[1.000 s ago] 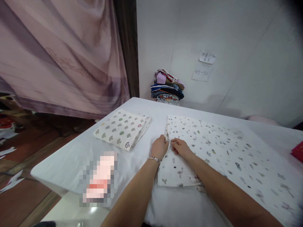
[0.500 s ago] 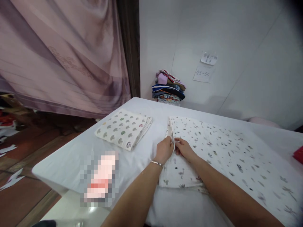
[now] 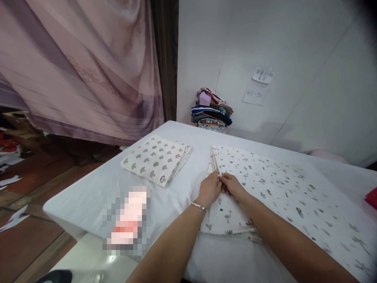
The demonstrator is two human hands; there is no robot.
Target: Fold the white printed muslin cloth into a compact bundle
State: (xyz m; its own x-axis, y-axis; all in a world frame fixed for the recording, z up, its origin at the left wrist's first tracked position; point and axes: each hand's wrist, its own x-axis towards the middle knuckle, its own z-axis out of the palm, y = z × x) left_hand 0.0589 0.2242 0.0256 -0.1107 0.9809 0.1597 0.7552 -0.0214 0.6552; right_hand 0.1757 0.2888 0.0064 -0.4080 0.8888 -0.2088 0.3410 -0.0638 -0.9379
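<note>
A white cloth printed with small plants and birds lies spread over the right part of the table, with layers showing at its left edge. My left hand, a bracelet at its wrist, pinches that left edge about midway along. Close against it, my right hand has its fingers closed on the same edge, the two sets of fingertips almost meeting. To the left rests a folded cream cloth with grey mushroom prints, apart from both hands.
The white-covered table has its rounded corner at left. A blurred-out pinkish object lies near its front edge. Behind, a stack of folded fabrics stands by the wall. A pink curtain hangs at left; something red shows far right.
My left hand has shifted slightly right along with the cloth's edge, and my right hand's fingers have closed in beside it. The view has turned a little.
</note>
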